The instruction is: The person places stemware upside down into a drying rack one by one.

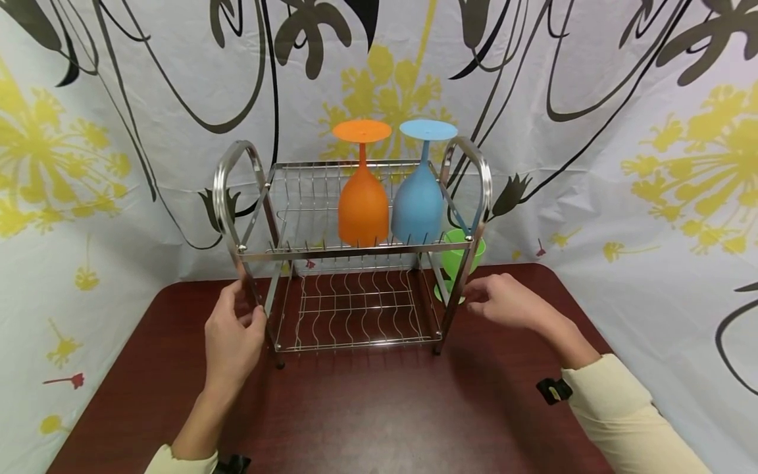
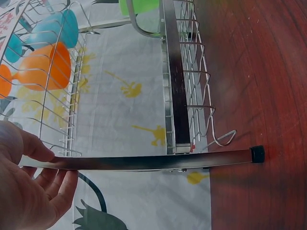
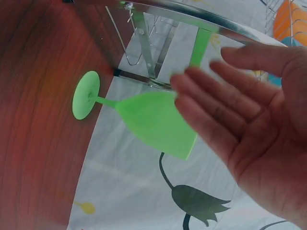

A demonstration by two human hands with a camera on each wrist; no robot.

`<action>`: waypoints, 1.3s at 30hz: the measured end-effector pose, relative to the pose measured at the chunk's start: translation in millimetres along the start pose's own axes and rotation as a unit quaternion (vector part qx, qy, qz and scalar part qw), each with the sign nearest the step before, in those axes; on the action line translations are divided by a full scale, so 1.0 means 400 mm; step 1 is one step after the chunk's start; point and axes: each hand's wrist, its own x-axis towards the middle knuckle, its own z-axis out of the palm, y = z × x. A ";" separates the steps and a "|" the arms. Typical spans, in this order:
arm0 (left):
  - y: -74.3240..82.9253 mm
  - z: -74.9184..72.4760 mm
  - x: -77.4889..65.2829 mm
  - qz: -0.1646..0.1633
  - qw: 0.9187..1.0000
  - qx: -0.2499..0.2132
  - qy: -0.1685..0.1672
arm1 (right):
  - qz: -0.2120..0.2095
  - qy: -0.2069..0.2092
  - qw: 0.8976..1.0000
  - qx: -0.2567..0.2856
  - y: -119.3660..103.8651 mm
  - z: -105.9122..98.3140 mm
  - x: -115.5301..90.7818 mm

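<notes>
A two-tier metal dish rack [image 1: 296, 253] stands on the table. My left hand [image 1: 233, 339] holds its left front upright, the thumb on one side of the bar and fingertips on the other in the left wrist view. On the upper tier, an orange goblet [image 1: 363, 207] and a blue goblet [image 1: 418, 207] stand upside down. A green goblet [image 3: 151, 120] stands upright on the table beside the rack's right side, partly behind the frame in the head view. Close to it, my right hand [image 1: 503, 301] is extended with loosely straight fingers, holding nothing.
The lower tier [image 1: 355, 308] has wavy wire slots. Dark red wooden table [image 1: 367, 415] extends in front of the rack. A white cloth [image 1: 592, 197] with yellow and grey plant patterns hangs behind and around the table.
</notes>
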 end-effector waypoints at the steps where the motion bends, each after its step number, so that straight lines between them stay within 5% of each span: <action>1: 0.000 0.000 0.000 0.000 1.000 0.000 0.000 | 0.008 0.013 1.000 -0.002 0.002 0.001 0.004; 10: -0.001 -0.001 0.001 -0.003 1.000 0.001 -0.003 | 0.111 0.128 0.985 0.032 0.015 0.007 0.030; 19: -0.001 -0.001 -0.001 -0.002 1.000 0.004 -0.003 | 0.160 0.158 0.973 0.046 0.045 0.015 0.056; 39: -0.005 -0.001 0.000 -0.003 1.000 0.014 -0.005 | 0.166 0.210 0.952 0.146 0.098 0.063 0.144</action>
